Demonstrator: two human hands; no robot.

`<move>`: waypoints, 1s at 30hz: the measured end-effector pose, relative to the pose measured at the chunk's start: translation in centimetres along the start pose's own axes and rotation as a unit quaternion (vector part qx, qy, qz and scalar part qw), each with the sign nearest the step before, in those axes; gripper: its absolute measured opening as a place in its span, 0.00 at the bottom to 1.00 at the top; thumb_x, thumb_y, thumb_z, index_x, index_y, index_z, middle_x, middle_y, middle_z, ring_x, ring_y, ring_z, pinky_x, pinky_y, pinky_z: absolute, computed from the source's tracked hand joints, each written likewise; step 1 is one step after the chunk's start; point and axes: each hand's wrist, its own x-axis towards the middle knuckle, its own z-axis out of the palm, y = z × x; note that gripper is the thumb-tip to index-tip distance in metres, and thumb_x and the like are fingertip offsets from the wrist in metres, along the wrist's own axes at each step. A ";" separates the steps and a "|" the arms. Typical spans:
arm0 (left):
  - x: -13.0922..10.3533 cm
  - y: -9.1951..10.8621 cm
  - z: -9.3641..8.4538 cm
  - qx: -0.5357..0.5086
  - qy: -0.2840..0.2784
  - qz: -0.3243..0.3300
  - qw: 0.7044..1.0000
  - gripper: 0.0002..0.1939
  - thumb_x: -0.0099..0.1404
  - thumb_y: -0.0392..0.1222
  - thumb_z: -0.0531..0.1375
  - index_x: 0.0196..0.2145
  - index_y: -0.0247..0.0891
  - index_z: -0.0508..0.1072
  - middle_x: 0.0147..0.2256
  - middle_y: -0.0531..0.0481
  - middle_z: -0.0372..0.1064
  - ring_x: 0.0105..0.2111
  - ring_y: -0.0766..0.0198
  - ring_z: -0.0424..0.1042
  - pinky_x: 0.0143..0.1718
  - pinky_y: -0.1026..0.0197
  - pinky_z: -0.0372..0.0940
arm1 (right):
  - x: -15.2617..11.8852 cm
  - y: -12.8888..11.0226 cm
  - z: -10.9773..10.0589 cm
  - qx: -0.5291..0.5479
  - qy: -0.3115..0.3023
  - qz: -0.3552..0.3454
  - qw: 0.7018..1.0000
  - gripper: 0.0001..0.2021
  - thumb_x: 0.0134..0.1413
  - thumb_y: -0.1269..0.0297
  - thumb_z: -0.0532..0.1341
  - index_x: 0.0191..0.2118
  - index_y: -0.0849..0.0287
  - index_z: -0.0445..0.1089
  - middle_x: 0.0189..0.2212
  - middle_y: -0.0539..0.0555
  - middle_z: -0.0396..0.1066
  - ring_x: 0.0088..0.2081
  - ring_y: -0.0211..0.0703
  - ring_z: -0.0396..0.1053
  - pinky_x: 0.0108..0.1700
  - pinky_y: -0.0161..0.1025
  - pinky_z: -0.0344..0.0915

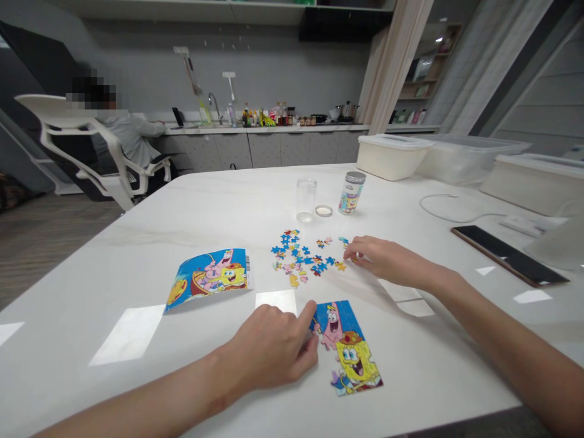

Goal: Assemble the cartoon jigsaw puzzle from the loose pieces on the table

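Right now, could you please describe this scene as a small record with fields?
left hand: fingers at the left edge of the joined puzzle section
right hand: fingertips beside the loose pieces; whether it holds one is unclear
picture sheet: curled, left of the loose pieces
clear jar: uncovered, with a loose lid beside it
printed jar: lid on

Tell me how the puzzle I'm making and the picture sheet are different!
The puzzle has a bumpy, unfinished left side, but the picture sheet has smooth edges. The puzzle lies flat, while the picture sheet curls. The puzzle shows only part of the scene; the picture sheet shows more on the left. Both show pink and yellow cartoon friends on blue.
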 end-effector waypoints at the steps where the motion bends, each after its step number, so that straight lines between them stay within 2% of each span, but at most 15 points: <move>1: 0.0 0.0 0.0 0.000 -0.001 0.000 1.000 0.16 0.66 0.44 0.46 0.48 0.34 0.61 0.21 0.49 0.71 0.18 0.57 0.70 0.19 0.59 0.60 | 0.0 0.0 0.0 -0.009 0.006 0.004 1.000 0.11 0.57 0.72 0.53 0.39 0.53 0.71 0.40 0.54 0.72 0.40 0.45 0.70 0.38 0.39 0.64; 4: 0.0 0.0 0.0 0.001 -0.001 0.001 1.000 0.16 0.67 0.44 0.46 0.48 0.34 0.62 0.21 0.49 0.70 0.18 0.58 0.69 0.19 0.60 0.60 | 0.0 0.3 0.0 -0.040 0.027 0.035 0.998 0.13 0.57 0.74 0.52 0.40 0.54 0.72 0.40 0.54 0.73 0.41 0.46 0.70 0.38 0.39 0.64; 7: 0.0 0.0 0.0 -0.001 -0.005 0.002 1.000 0.16 0.66 0.44 0.46 0.48 0.34 0.62 0.21 0.49 0.70 0.17 0.59 0.69 0.19 0.60 0.59 | -0.1 0.7 0.0 -0.089 0.045 0.106 0.989 0.15 0.57 0.76 0.51 0.41 0.56 0.73 0.41 0.57 0.73 0.41 0.48 0.70 0.36 0.39 0.63; 11: 0.1 0.0 0.0 0.003 -0.014 -0.003 1.000 0.17 0.66 0.44 0.46 0.49 0.34 0.62 0.20 0.51 0.69 0.17 0.60 0.68 0.19 0.61 0.59 | -0.3 0.8 0.0 -0.137 0.016 0.174 0.975 0.15 0.55 0.78 0.50 0.38 0.60 0.73 0.39 0.61 0.71 0.38 0.50 0.70 0.34 0.40 0.63; 17: 0.0 0.0 0.0 -0.001 -0.011 0.000 1.000 0.17 0.66 0.43 0.46 0.50 0.34 0.61 0.21 0.50 0.70 0.18 0.60 0.69 0.19 0.61 0.60 | -0.4 0.4 -0.2 -0.143 -0.014 0.179 0.973 0.15 0.57 0.77 0.49 0.40 0.59 0.72 0.40 0.61 0.70 0.39 0.49 0.71 0.34 0.39 0.62; 23: 0.1 -0.1 0.2 0.000 -0.004 0.002 1.000 0.19 0.67 0.43 0.45 0.52 0.33 0.61 0.21 0.49 0.70 0.19 0.58 0.70 0.19 0.59 0.61 | 0.5 0.2 0.9 -0.088 0.055 0.145 0.984 0.12 0.62 0.65 0.51 0.46 0.60 0.68 0.42 0.60 0.71 0.41 0.48 0.70 0.41 0.41 0.64; 27: 0.0 -0.1 0.3 0.004 -0.002 -0.001 1.000 0.20 0.67 0.43 0.45 0.53 0.32 0.60 0.21 0.49 0.71 0.18 0.58 0.70 0.19 0.60 0.60 | 1.3 0.1 1.9 -0.053 0.097 0.160 0.981 0.12 0.60 0.58 0.55 0.41 0.60 0.70 0.41 0.59 0.70 0.41 0.50 0.69 0.41 0.43 0.64; 30: 0.0 -0.1 0.3 0.004 -0.001 -0.002 1.000 0.19 0.67 0.43 0.46 0.52 0.32 0.61 0.21 0.49 0.71 0.19 0.59 0.70 0.20 0.61 0.60 | 1.7 0.2 2.3 -0.005 0.112 0.163 0.980 0.09 0.56 0.59 0.58 0.37 0.59 0.71 0.38 0.57 0.70 0.40 0.48 0.69 0.41 0.42 0.64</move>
